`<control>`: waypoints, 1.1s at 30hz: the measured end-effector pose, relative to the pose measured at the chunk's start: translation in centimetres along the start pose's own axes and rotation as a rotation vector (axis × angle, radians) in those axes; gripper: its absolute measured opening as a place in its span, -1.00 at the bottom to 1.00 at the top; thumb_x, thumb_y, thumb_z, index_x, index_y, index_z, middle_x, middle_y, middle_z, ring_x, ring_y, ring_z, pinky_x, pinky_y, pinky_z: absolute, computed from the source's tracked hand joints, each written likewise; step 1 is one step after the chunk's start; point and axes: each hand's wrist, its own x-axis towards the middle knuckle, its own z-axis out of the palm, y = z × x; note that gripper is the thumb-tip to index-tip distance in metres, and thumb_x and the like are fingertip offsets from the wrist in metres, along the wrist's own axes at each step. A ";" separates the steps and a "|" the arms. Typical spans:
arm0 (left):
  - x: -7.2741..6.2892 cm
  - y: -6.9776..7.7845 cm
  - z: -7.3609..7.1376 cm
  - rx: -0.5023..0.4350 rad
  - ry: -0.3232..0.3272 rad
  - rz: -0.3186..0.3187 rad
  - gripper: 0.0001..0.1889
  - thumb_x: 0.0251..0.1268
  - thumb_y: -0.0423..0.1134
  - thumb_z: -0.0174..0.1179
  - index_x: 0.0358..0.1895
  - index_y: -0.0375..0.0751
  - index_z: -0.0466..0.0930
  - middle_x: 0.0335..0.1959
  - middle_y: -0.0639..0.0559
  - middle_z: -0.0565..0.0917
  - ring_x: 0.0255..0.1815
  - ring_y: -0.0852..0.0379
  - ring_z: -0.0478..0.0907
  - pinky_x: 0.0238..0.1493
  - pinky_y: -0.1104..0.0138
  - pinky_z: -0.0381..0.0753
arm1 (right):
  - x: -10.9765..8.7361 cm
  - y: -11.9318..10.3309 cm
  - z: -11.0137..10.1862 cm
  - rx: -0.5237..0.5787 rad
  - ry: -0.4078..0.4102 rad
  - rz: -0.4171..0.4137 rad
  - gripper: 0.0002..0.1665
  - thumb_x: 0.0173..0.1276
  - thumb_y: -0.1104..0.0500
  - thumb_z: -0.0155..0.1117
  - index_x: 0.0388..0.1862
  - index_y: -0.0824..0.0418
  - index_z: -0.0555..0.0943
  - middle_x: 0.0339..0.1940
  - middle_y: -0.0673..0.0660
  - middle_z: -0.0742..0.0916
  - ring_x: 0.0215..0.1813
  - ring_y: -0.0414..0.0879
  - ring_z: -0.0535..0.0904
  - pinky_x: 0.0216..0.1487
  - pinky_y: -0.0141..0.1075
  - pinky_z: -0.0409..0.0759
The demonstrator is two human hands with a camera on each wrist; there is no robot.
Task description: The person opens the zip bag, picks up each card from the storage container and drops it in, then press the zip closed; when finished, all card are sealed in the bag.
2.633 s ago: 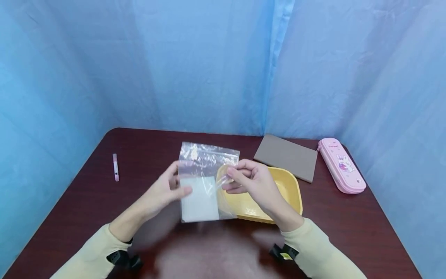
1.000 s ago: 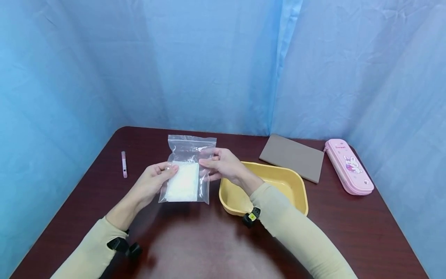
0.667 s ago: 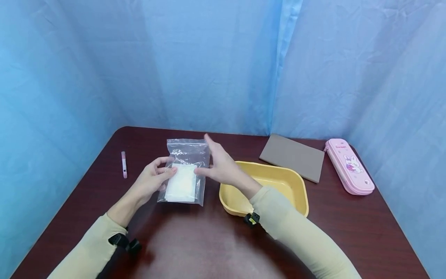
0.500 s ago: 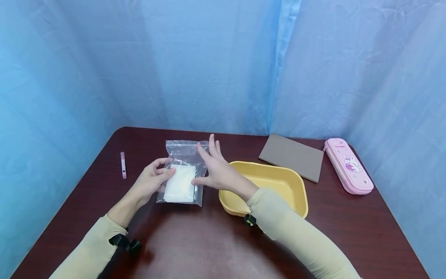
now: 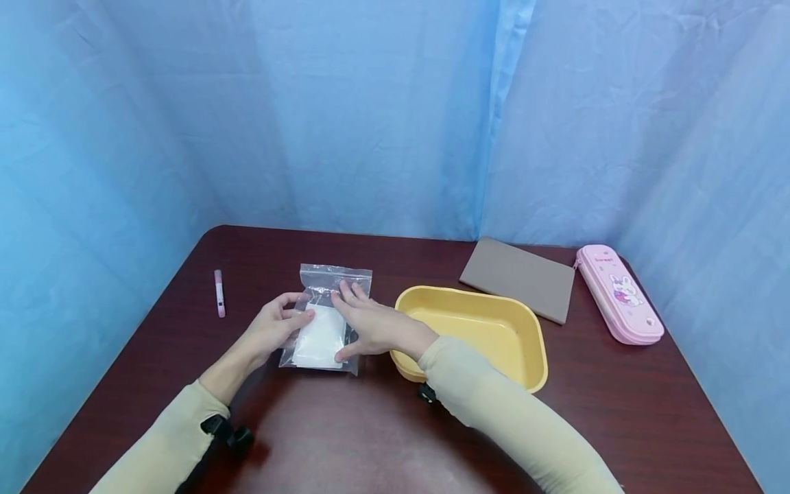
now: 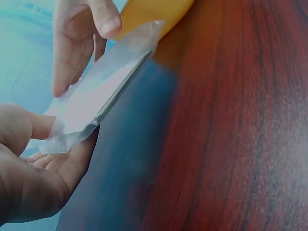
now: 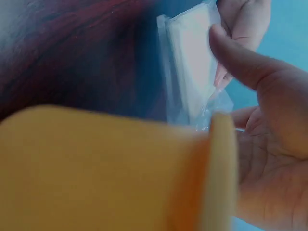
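Note:
A clear zip bag (image 5: pixel 330 276) with a flat white stack (image 5: pixel 317 341) inside is held tilted over the table, left of the yellow tray. My left hand (image 5: pixel 271 328) grips its left edge, thumb on top of the stack and fingers underneath, as the left wrist view also shows at the bag's corner. Over the bag's right side lies my right hand (image 5: pixel 373 326), fingers straight and spread, thumb near the stack's lower right. In the right wrist view, the thumb of my right hand (image 7: pixel 274 125) overlaps the white stack, and the tray's rim covers part of the palm.
The yellow tray (image 5: pixel 531 343) stands directly below my right forearm. Behind it a grey-brown notebook (image 5: pixel 524 278) lies flat, with a pink pencil case (image 5: pixel 617 295) at the far right. A pink-and-white marker (image 5: pixel 219 293) lies on the left. Blue curtains enclose the table.
My right hand has let go of the bag's right edge, spread its fingers and come down over the bag. The bag, still in my left hand, has moved left off the tray and lower.

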 end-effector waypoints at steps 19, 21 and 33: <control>-1.5 -0.6 -0.4 1.094 -0.198 0.438 -0.05 0.41 0.18 0.17 0.56 -0.46 0.04 0.61 -0.38 -0.04 0.62 -0.33 -0.16 0.39 -0.33 0.03 | 2.0 -0.8 2.5 -0.269 -0.116 0.169 0.40 0.15 -0.53 0.33 0.68 0.21 -0.02 0.68 0.19 0.01 0.66 0.03 -0.10 0.55 -0.04 0.10; -1.3 -0.6 -0.5 1.095 -0.266 0.398 -0.06 0.46 0.19 0.11 0.59 -0.44 -0.02 0.62 -0.35 -0.09 0.63 -0.29 -0.20 0.43 -0.32 -0.06 | 2.1 -0.7 2.6 -0.277 -0.134 0.182 0.39 0.16 -0.53 0.31 0.68 0.19 -0.03 0.68 0.16 0.03 0.66 0.00 -0.08 0.56 -0.03 0.09; -0.3 -0.4 -0.6 1.076 -0.383 0.287 -0.08 0.54 0.24 -0.05 0.61 -0.39 -0.13 0.64 -0.33 -0.19 0.64 -0.23 -0.27 0.46 -0.31 -0.28 | 2.6 -1.0 2.1 -0.247 -0.259 0.237 0.26 0.30 -0.51 0.17 0.70 0.08 -0.11 0.70 0.07 -0.01 0.66 -0.06 -0.09 0.57 -0.05 0.04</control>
